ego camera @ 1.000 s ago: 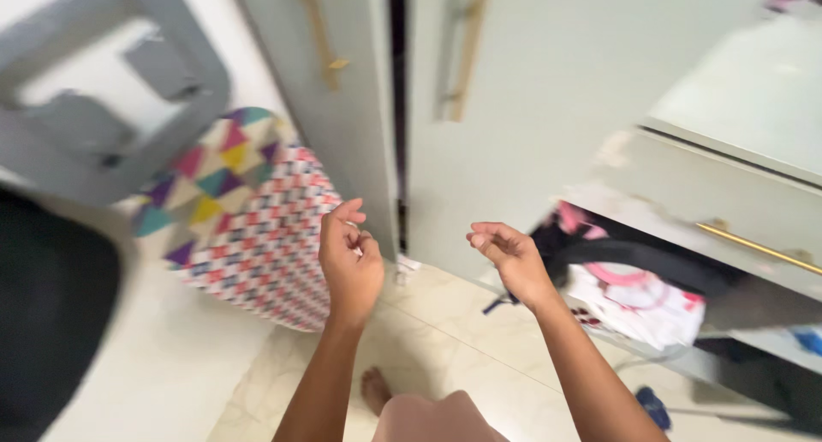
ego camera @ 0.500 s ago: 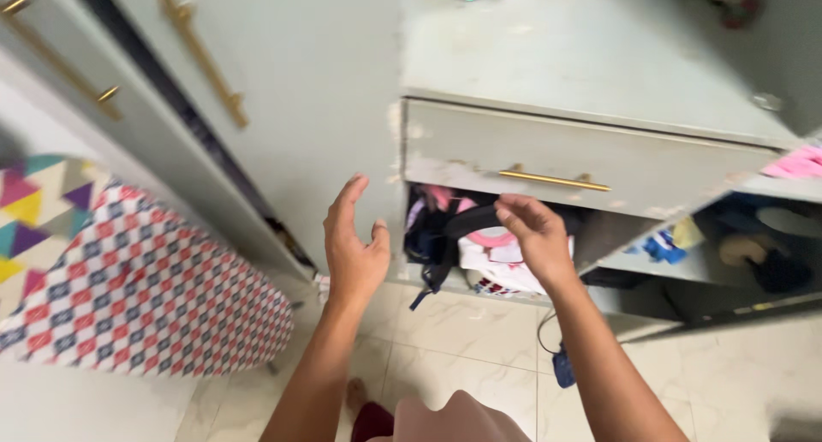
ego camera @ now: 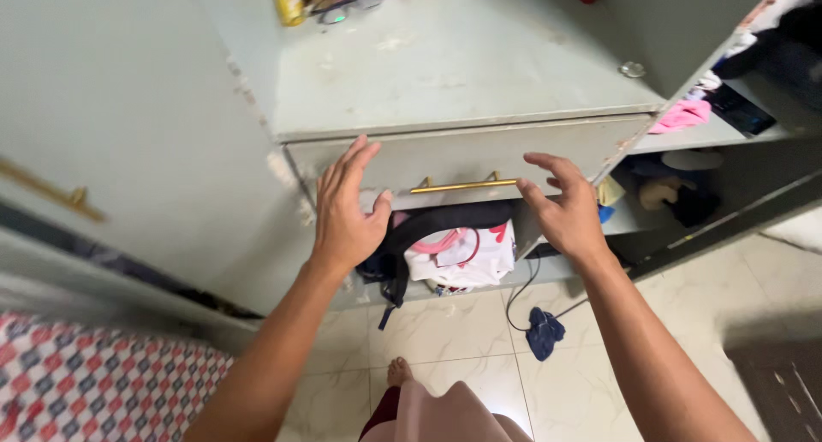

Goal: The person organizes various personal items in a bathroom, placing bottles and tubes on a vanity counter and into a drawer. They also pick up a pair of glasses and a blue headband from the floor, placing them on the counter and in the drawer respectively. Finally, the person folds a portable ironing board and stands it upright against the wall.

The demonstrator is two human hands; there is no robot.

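- While both arms reach forward, the left hand [ego camera: 347, 209] lies open, fingers spread flat against the front of the grey drawer [ego camera: 462, 155], near its left end; the flat contact suggests it bears against the panel rather than gripping it.
- The right hand [ego camera: 561, 209] is open and empty, fingers curved, just beside the right end of the brass bar handle [ego camera: 465, 184], not visibly touching it.
- The drawer sits directly under the grey top surface [ego camera: 445, 61], its front close to flush with the edge.
- Below the drawer, an open compartment holds a black strap [ego camera: 445, 219] arched over a white and pink bag [ego camera: 462, 253], pushed in so that it bulges past the opening.
- A dark cable trails to a blue cloth [ego camera: 544, 332] on the tiled floor [ego camera: 445, 339].
- A patterned fabric [ego camera: 94, 382] shows at lower left.
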